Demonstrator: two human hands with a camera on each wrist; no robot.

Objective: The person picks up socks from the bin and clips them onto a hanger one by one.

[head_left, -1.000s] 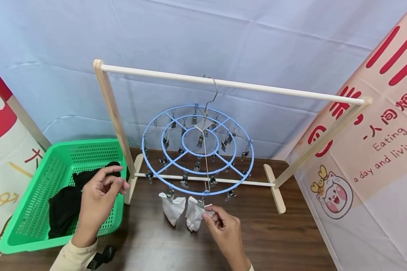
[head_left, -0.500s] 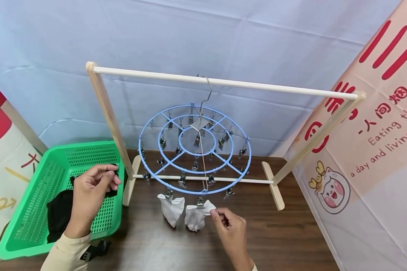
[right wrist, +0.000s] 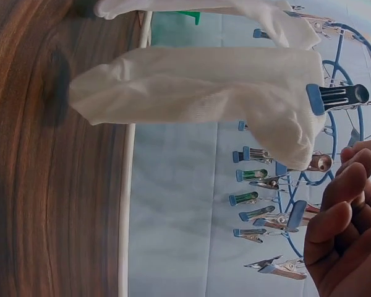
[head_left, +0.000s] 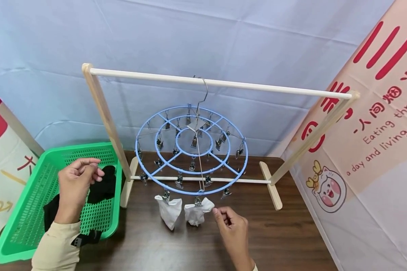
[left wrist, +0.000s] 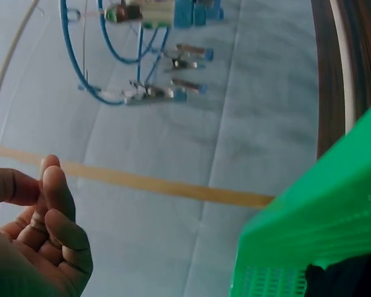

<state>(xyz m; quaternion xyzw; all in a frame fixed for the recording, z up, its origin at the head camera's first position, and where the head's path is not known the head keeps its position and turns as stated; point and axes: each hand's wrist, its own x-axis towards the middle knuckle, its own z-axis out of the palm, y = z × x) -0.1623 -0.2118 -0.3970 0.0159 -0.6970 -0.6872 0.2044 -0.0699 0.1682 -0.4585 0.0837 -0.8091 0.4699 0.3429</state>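
"Where does the right white cloth (head_left: 194, 217) lie from the right hand (head_left: 233, 229)?"

"Just to its left, hanging upright, and that is the nearer hand. The cloth's upper corner juts towards the fingertips; the right wrist view shows a small gap between them."

"Which way is it long?"

"Downward, from the metal clip (head_left: 198, 202) pinching its top edge towards the brown surface (head_left: 149, 248). That clip hangs on a round blue hanger (head_left: 196, 124), hooked over a white rail (head_left: 264, 87)."

"What does each grip hold?"

"Nothing that shows. The right grip is narrow, fingers bent, thumb close to them. The left hand (head_left: 73, 183) is raised over the green basket (head_left: 27, 227), thumb against a finger, nothing visible between."

"What else is around?"

"A second white cloth (head_left: 170, 215) hangs from its own clip, just left of the first. Black cloths (head_left: 105, 186) lie in the basket, near the left hand."

"Anything in the way?"

"A wooden upright (head_left: 105, 116) stands between basket and hanger, and a bare clip (head_left: 226, 193) dangles just above the right hand."
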